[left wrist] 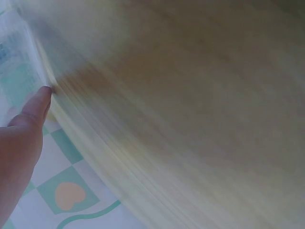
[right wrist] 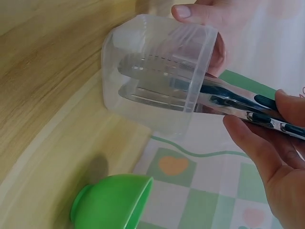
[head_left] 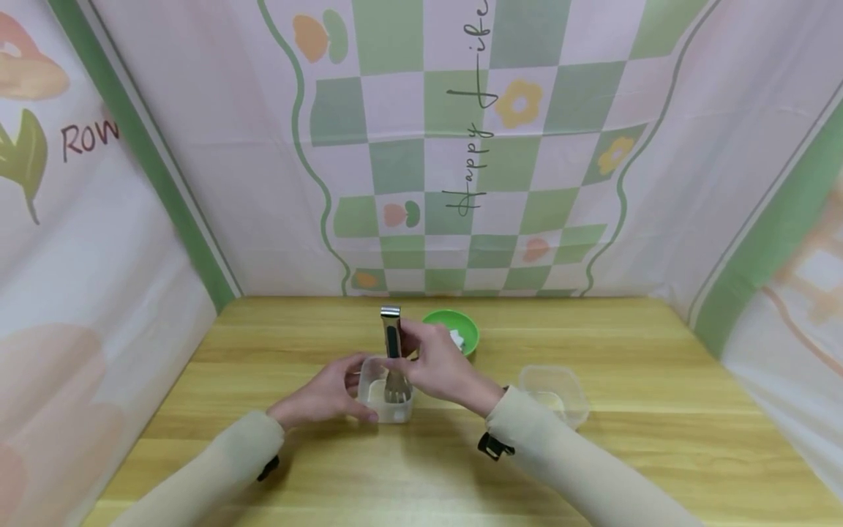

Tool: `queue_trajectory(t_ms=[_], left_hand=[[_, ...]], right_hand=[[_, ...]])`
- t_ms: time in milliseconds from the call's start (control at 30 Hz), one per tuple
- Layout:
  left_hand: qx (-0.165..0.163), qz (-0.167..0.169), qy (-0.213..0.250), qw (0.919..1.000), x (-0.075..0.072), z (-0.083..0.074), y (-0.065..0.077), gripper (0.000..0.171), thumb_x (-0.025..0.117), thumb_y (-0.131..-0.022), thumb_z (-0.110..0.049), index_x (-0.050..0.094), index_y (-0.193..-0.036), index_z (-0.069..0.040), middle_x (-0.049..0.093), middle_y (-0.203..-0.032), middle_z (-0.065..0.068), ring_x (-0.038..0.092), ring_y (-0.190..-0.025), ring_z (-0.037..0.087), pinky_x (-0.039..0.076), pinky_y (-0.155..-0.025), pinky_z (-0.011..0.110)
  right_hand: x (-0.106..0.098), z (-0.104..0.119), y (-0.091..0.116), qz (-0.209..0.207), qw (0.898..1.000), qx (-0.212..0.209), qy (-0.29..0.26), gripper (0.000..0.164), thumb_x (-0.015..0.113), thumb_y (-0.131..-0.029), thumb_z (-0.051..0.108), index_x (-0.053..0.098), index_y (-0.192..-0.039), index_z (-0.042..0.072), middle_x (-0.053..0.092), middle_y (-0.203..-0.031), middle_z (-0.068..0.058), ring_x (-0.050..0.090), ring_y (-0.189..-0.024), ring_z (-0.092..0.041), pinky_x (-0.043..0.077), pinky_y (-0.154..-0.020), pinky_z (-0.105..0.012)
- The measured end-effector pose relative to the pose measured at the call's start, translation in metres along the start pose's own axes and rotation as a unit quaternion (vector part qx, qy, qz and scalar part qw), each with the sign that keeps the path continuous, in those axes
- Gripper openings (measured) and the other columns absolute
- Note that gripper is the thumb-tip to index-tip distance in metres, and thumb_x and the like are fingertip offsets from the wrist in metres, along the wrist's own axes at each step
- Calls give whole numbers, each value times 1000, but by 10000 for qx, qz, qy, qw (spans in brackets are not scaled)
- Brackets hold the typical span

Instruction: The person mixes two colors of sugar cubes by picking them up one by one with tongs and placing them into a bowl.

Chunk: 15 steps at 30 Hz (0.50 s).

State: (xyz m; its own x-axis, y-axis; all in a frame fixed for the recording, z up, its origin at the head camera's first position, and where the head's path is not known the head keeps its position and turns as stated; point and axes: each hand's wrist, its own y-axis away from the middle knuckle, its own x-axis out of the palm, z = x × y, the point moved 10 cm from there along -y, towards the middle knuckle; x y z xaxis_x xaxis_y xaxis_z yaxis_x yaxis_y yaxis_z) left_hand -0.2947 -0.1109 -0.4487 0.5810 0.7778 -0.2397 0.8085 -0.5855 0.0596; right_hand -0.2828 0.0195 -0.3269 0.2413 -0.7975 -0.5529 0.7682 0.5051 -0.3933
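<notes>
My right hand (head_left: 444, 364) holds metal tongs (head_left: 392, 340) with dark grip inserts, thumb on one arm and fingers on the other. Their slotted tips point down inside a clear plastic container (right wrist: 157, 119), and the two arms stand slightly apart in the right wrist view. A whitish piece (right wrist: 128, 39) shows near the container's bottom corner. Around the container's left side, my left hand (head_left: 329, 391) grips it, thumb at the front and fingers behind. In the left wrist view only the thumb (left wrist: 35, 107) shows clearly, its tip at the container's edge.
A green bowl (head_left: 470, 326) with several white pieces (head_left: 456, 338) stands just behind my right hand. Another clear plastic container (head_left: 571, 388) sits to the right, partly behind my right sleeve. The wooden table (head_left: 296, 329) ends at a patterned cloth backdrop (head_left: 395, 168).
</notes>
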Motion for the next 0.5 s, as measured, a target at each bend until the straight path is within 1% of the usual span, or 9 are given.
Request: queue_trajectory(t_ms=[200, 333, 433, 500], left_hand=[[5, 4, -61, 10000, 0, -1, 0, 88, 92, -78, -1, 45, -153, -2, 54, -150, 17, 50, -141, 41, 39, -119, 51], [-46, 16, -16, 10000, 0, 0, 1, 88, 91, -79, -1, 45, -154, -3, 56, -148, 15, 52, -140, 39, 41, -118, 50], [-80, 42, 41, 10000, 1, 0, 1, 88, 91, -79, 0, 45, -155, -4, 57, -148, 13, 53, -139, 36, 43, -117, 48], [-69, 41, 16, 10000, 1, -1, 1, 88, 91, -80, 0, 45, -155, -5, 57, -149, 13, 53, -139, 35, 43, -117, 47]], right_hand=[[3, -2, -1, 61, 10000, 41, 49, 22, 81, -89, -4, 65, -92, 10, 74, -84, -3, 70, -75, -13, 62, -68, -29], [5, 0, -1, 67, 10000, 36, -52, 21, 80, -90, -5, 65, -90, 9, 74, -85, -5, 71, -76, -14, 63, -71, -34], [6, 1, -2, -1, 9998, 37, -197, 18, 79, -90, -7, 66, -93, 6, 76, -89, -10, 73, -80, -18, 64, -74, -37], [6, 0, -3, -99, 9997, 27, -202, 18, 78, -90, -7, 67, -96, 5, 76, -91, -11, 73, -81, -19, 64, -74, -37]])
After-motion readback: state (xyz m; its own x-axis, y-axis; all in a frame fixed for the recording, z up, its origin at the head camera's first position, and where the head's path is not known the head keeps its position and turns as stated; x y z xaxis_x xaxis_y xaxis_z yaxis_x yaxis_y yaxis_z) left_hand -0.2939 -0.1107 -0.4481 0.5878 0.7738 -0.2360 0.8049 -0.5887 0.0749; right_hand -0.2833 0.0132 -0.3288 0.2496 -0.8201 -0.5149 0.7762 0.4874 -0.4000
